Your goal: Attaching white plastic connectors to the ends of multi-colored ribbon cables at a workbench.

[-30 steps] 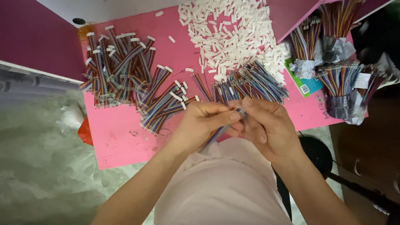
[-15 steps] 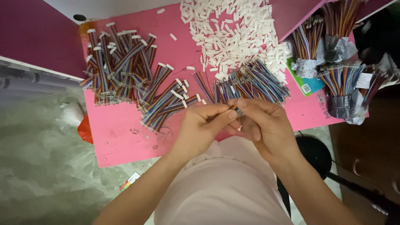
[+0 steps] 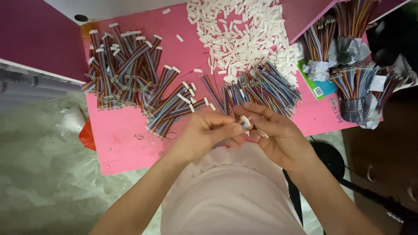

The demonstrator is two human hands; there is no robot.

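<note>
My left hand (image 3: 204, 132) and my right hand (image 3: 272, 130) meet over the front edge of the pink table (image 3: 117, 143). Between their fingertips they pinch a small white connector (image 3: 245, 122) on a short multicoloured ribbon cable, most of it hidden by the fingers. Just beyond the hands lies a pile of loose ribbon cables (image 3: 261, 89). To the left is a heap of cables with white connectors fitted (image 3: 130, 80). A mound of loose white connectors (image 3: 244, 37) lies at the back.
Wrapped bundles of coloured cables (image 3: 355, 93) stand at the right edge of the table, beside a green card (image 3: 318, 89). A dark stool base (image 3: 328, 156) is on the floor at the right. An orange object (image 3: 87, 135) sits by the table's left edge.
Both hands have stayed together at the table's front edge, working the connector. The view has shifted slightly; the piles have not moved.
</note>
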